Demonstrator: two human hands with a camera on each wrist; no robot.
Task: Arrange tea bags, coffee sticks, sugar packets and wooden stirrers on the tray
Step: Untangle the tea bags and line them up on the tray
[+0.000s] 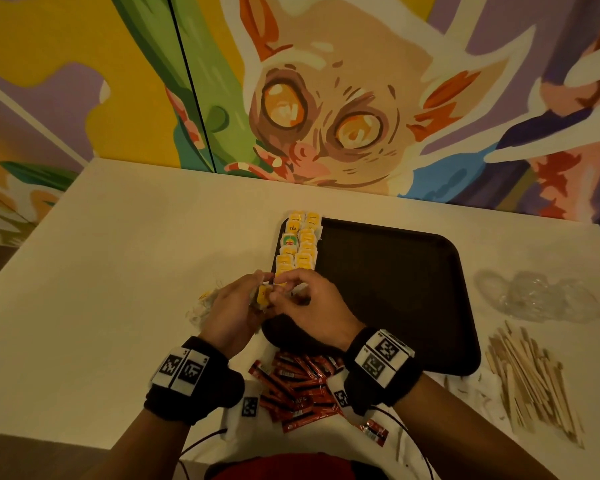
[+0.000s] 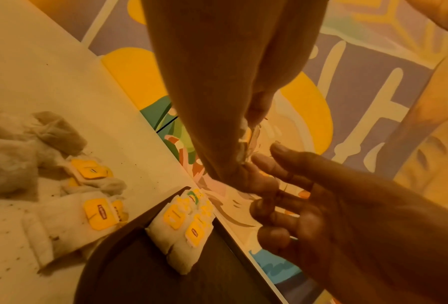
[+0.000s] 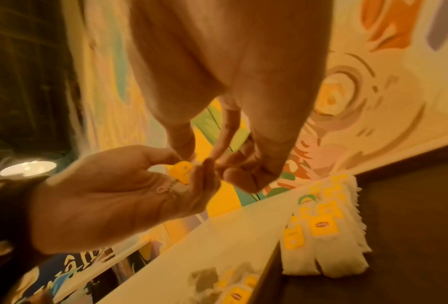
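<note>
Table (image 1: 125,244) first: it fills the middle of the head view, with the dark tray (image 1: 395,289) sat centre-right on it. Two neat columns of tea bags (image 1: 298,244) are already laid along the tray's left edge, so that's the pattern to be matched. Wooden stirrers (image 1: 530,375) are heaped at lower right and coffee sticks (image 1: 291,386) at bottom centre, both off the tray, so plenty is left to do. A few loose tea bags (image 2: 93,216) are still on the table just left of the tray.

Now the small stuff. One tea bag (image 3: 182,171) is held over the tray's near-left corner: the left hand (image 1: 229,310) is curled around it, and the right hand (image 1: 312,310) looks pinched on its string or tag, though exactly what's between those fingertips can't be told. Probably the string is best tucked flat before the bag gets set down just below the last pair, yellow tag up, edges kept in line so the column isn't nudged.
</note>
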